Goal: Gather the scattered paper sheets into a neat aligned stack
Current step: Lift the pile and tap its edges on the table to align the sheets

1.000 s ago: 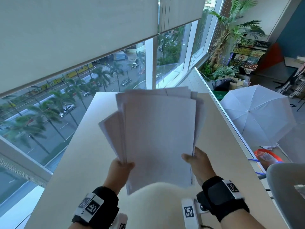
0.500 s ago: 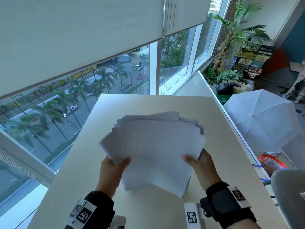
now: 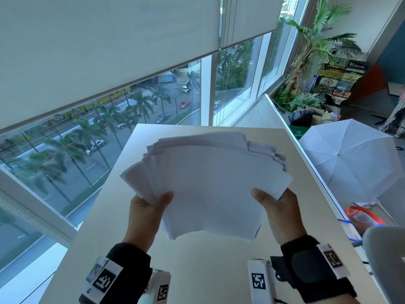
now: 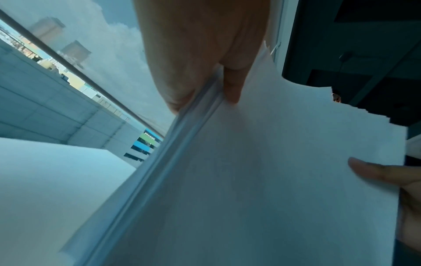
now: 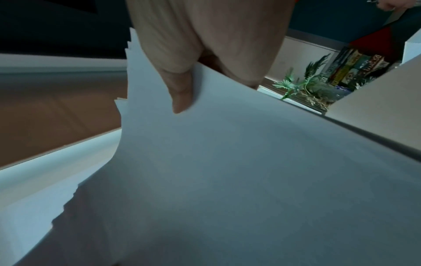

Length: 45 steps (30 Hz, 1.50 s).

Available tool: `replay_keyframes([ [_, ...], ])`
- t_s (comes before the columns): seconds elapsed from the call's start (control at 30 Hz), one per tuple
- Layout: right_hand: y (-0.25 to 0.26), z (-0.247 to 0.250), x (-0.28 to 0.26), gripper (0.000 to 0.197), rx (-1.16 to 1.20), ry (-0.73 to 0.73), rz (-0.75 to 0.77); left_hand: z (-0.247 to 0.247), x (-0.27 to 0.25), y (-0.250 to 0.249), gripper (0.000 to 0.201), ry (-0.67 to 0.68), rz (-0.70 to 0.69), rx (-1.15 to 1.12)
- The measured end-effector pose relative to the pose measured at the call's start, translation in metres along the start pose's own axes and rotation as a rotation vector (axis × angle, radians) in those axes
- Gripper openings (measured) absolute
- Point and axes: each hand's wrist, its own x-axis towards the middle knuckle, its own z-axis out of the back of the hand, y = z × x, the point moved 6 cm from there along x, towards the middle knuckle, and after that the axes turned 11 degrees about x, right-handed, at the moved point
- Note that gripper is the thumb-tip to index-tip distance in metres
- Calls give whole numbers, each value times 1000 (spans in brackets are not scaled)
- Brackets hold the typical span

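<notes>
A fanned bundle of white paper sheets (image 3: 210, 181) hangs above the pale table (image 3: 197, 268), its edges staggered at the left, far and right sides. My left hand (image 3: 149, 207) pinches the bundle's left edge, thumb on top and fingers hidden underneath. My right hand (image 3: 274, 205) pinches the right edge the same way. In the left wrist view the left thumb (image 4: 232, 86) presses on the sheets (image 4: 262, 180), and the right thumb shows at the far side. In the right wrist view the thumb (image 5: 182, 93) lies on the top sheet (image 5: 250, 180).
Big windows and a half-lowered blind (image 3: 105, 51) lie beyond the table's left and far edges. To the right, below table level, are a white umbrella (image 3: 348, 159), potted plants (image 3: 306, 62), boxes and a grey chair back (image 3: 385, 260).
The bundle has tilted from nearly upright to much flatter and come down toward the table. Both hands kept their hold and spread a little farther apart.
</notes>
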Motion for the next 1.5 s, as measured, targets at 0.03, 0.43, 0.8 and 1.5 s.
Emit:
replay_keyframes([
  [0.03, 1, 0, 1, 29, 11, 23, -9, 2, 1, -1, 18, 11, -3, -9],
  [0.43, -39, 13, -4, 65, -18, 98, -229, -19, 2, 24, 43, 232, 98, -45],
  [0.8, -42, 7, 0, 46, -7, 83, -189, -29, 3, 26, 51, 309, 87, -26],
  [1.5, -27, -4, 9, 59, -10, 92, -79, -21, 12, 6, 69, 204, 16, -76],
])
